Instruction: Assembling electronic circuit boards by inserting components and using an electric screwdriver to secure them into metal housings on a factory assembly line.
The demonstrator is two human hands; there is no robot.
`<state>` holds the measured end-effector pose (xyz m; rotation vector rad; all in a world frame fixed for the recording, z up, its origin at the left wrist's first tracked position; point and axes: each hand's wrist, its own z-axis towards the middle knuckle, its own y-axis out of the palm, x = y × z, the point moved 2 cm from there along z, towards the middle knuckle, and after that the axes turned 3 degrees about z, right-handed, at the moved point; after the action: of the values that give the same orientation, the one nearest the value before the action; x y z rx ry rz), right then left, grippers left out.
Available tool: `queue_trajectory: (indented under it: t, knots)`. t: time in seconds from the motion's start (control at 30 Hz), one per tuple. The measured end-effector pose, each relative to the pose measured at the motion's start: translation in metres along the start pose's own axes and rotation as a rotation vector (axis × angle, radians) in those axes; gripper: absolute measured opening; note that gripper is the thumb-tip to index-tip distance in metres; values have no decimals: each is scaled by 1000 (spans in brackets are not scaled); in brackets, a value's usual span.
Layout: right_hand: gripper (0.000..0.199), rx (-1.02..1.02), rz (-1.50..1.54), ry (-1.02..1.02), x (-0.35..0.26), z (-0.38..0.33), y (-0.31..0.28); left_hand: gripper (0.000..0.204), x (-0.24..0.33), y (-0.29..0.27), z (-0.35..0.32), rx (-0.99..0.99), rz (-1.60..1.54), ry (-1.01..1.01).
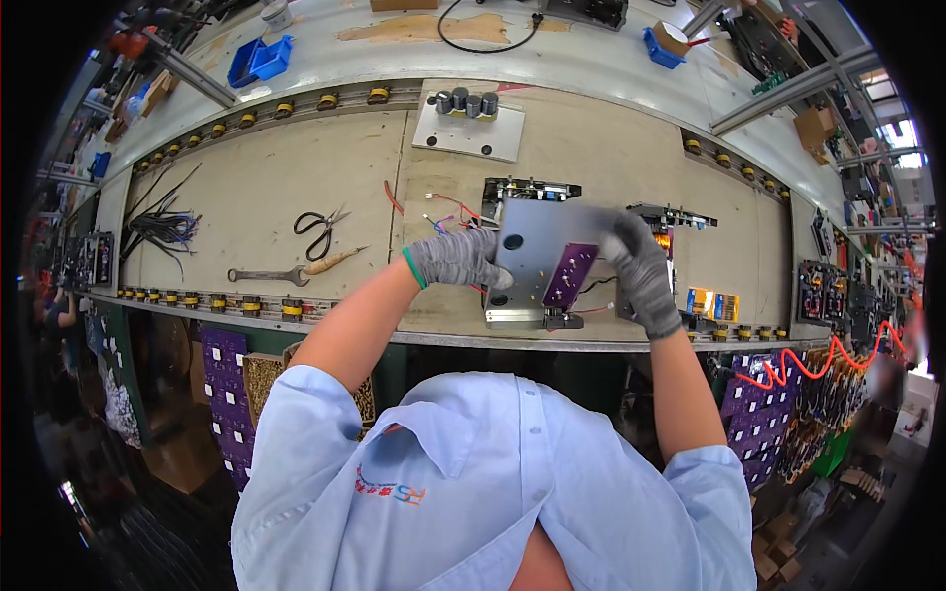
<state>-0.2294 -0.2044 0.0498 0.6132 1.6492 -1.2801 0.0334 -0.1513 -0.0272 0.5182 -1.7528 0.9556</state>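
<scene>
A grey metal panel (527,241) stands tilted in front of me, with round holes at its left side and a purple circuit board (572,276) on its face. My left hand (455,261), in a grey knitted glove, is closed on the panel's left edge, thumb on the front. My right hand (642,268), gloved alike, is curled at the panel's upper right edge; its fingertips are somewhat blurred. Behind the panel a black frame with electronic parts (537,189) shows, with loose coloured wires (443,212) beside it. What lies under the panel is mostly hidden.
Scissors (317,231), a wrench (268,276), a wooden-handled awl (335,260) and a cable bundle (163,229) lie left. A metal plate with black cylinders (468,123) stands farther back. Right are another electronic assembly (675,217) and an orange-blue package (712,304). Roller rails (251,306) edge the bench.
</scene>
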Motion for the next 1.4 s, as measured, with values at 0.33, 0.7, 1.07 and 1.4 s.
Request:
queue_trajectory:
  t: [0.33, 0.7, 1.07, 1.4]
  knots:
    - [55, 54, 668, 295, 68, 40, 41, 51, -4, -96, 50, 441, 452, -65]
    - [51, -84, 314, 477, 99, 53, 76, 47, -1, -98, 117, 57, 224, -243]
    - [45, -147, 567, 578, 110, 61, 89, 44, -8, -72, 104, 76, 27, -214]
    - [44, -128, 679, 613, 117, 70, 89, 47, -1, -65, 97, 50, 61, -247]
